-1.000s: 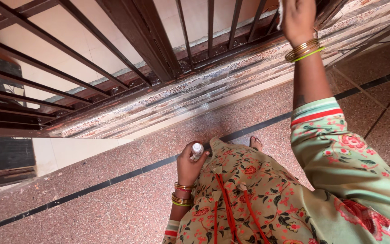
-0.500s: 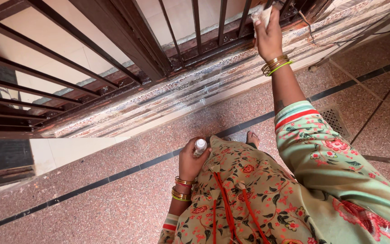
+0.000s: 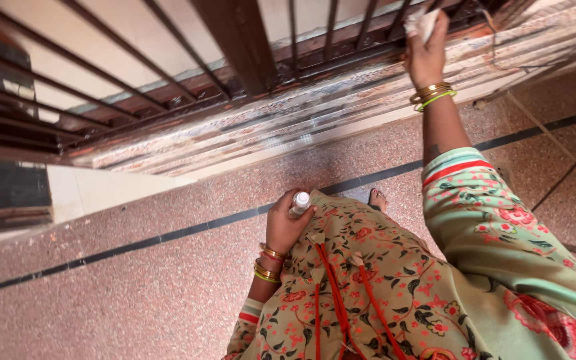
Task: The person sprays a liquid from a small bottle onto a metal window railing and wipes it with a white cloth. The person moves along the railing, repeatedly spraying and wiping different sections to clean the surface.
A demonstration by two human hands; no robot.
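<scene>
My right hand (image 3: 425,59) pinches a white cloth (image 3: 421,23) against the window grille (image 3: 248,47) at one o'clock; I should press firmly along each bar. My left hand (image 3: 284,225) grips a spray bottle (image 3: 299,202).

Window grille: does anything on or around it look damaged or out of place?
The sill below the dark bars looks worn and stained, with patchy colour. The right hand presses a pale cloth there; the left hand holds a small bottle upright. Nothing spilled.
</scene>
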